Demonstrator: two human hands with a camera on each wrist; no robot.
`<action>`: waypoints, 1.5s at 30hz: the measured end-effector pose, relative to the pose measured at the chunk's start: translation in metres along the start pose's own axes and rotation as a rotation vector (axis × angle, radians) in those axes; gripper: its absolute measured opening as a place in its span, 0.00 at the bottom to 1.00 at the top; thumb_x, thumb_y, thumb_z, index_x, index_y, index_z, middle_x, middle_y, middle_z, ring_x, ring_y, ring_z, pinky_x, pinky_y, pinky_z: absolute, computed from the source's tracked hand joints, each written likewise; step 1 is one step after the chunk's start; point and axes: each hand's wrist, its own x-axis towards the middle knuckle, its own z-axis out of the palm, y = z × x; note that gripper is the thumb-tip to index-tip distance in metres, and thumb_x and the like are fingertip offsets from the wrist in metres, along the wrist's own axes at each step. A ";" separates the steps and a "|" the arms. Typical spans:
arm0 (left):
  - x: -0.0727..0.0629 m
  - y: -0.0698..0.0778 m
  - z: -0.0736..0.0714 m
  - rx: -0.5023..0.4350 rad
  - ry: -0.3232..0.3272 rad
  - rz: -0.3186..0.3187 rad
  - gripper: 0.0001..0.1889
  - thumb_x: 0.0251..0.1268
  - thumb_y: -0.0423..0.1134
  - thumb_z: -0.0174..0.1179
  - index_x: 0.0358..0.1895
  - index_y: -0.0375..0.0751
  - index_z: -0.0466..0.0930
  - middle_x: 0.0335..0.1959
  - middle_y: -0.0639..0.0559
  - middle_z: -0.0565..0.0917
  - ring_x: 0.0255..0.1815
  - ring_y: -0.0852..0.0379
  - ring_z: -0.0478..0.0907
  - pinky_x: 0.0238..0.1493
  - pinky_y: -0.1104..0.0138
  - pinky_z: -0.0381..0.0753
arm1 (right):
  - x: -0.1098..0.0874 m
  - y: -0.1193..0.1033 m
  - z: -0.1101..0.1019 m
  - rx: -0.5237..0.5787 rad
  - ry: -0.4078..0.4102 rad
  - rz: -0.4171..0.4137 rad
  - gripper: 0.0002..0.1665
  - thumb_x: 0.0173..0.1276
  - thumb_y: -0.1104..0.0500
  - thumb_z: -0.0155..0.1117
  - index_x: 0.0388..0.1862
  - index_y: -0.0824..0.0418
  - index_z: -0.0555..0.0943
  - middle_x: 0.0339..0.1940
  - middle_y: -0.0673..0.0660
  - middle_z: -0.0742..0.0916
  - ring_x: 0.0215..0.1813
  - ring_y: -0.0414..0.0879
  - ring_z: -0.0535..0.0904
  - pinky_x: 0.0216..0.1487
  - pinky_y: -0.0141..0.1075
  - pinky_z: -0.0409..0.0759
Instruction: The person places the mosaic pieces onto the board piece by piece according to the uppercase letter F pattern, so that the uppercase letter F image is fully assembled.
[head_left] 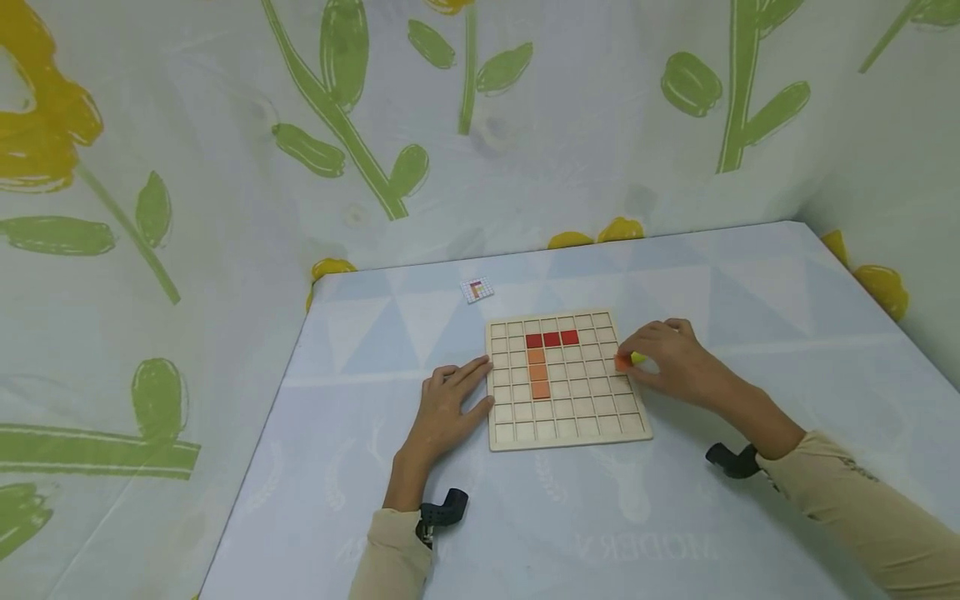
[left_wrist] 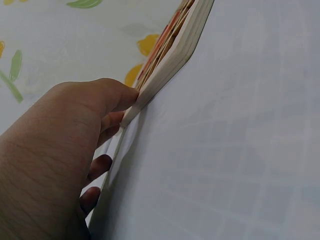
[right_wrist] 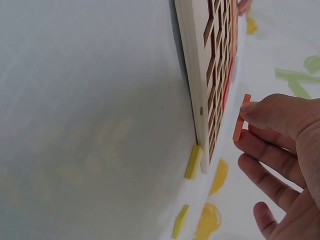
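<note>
A wooden grid board (head_left: 585, 408) lies on the table. A row of 3 red tiles (head_left: 552, 339) and a column of 3 orange tiles (head_left: 538, 372) fill some of its squares. Along the board's left edge rests my left hand (head_left: 447, 412), its thumb and fingertips touching the rim; the left wrist view shows the thumb (left_wrist: 117, 95) on the board's side. My right hand (head_left: 678, 362) is at the right edge, pinching a loose orange tile (right_wrist: 242, 119) between thumb and fingers, held up off the table. Two yellow tiles (right_wrist: 193, 162) lie beside the board under that hand.
Behind the board lies a small pattern card (head_left: 477, 290) with a coloured grid printed on it. The table (head_left: 360, 333) has a pale triangle-patterned cover. Flower-printed cloth (head_left: 210, 167) hangs around its back and sides.
</note>
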 end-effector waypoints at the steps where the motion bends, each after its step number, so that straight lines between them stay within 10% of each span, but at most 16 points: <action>1: 0.000 0.000 0.000 0.000 0.000 -0.001 0.30 0.71 0.55 0.54 0.75 0.58 0.68 0.75 0.67 0.65 0.68 0.51 0.62 0.63 0.52 0.60 | 0.000 -0.002 0.000 0.006 0.002 -0.009 0.12 0.57 0.62 0.77 0.40 0.55 0.87 0.44 0.52 0.88 0.54 0.54 0.79 0.61 0.58 0.61; 45: 0.001 -0.001 0.001 -0.006 0.011 0.009 0.29 0.71 0.53 0.56 0.74 0.56 0.69 0.75 0.64 0.66 0.66 0.52 0.64 0.63 0.52 0.60 | 0.017 -0.058 0.035 0.099 0.054 -0.243 0.11 0.57 0.59 0.78 0.39 0.55 0.87 0.40 0.47 0.87 0.50 0.47 0.80 0.61 0.54 0.65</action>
